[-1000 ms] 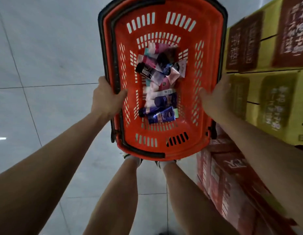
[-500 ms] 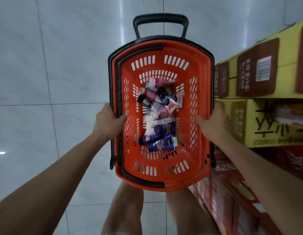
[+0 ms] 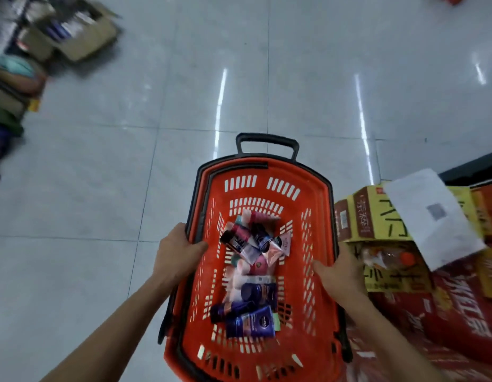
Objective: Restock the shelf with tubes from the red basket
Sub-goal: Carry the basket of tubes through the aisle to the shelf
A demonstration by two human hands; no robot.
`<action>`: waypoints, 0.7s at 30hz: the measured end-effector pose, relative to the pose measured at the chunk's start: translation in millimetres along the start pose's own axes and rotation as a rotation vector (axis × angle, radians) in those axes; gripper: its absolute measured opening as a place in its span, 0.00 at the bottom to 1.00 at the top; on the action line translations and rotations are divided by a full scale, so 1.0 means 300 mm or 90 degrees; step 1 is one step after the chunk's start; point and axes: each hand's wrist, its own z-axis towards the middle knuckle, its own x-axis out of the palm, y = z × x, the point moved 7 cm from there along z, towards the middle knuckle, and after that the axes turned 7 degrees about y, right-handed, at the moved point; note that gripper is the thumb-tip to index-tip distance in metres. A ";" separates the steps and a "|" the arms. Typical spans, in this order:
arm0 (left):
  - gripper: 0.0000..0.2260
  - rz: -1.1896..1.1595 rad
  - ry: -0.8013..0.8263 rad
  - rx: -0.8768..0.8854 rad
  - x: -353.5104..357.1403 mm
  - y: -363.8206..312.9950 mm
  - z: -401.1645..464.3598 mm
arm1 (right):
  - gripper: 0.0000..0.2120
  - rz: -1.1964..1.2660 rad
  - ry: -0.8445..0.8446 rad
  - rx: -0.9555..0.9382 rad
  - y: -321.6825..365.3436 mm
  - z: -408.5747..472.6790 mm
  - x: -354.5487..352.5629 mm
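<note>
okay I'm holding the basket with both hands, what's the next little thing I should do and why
Probably keep carrying the red basket until a shelf comes into view, then set it down. The left hand and right hand both grip its rims, so neither is free to lift the tubes piled inside, and only floor and stacked cartons show.

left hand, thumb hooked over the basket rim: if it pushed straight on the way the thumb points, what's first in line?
Probably the pile of tubes. The left hand grips the red basket by its left rim, thumb pointing inward across it. Only slotted wall lies between, though the tubes sit lower, so it might pass above them.
</note>
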 end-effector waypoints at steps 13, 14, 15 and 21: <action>0.19 -0.082 -0.095 0.085 -0.348 -0.110 -0.264 | 0.23 0.009 -0.099 -0.122 0.330 -0.348 -0.140; 0.19 -0.082 -0.104 0.092 -0.365 -0.110 -0.266 | 0.24 0.005 -0.101 -0.130 0.349 -0.355 -0.135; 0.18 -0.082 -0.109 0.099 -0.381 -0.109 -0.266 | 0.24 0.003 -0.103 -0.140 0.366 -0.360 -0.128; 0.17 -0.077 -0.124 0.129 -0.461 -0.106 -0.253 | 0.26 0.006 -0.114 -0.148 0.409 -0.349 -0.088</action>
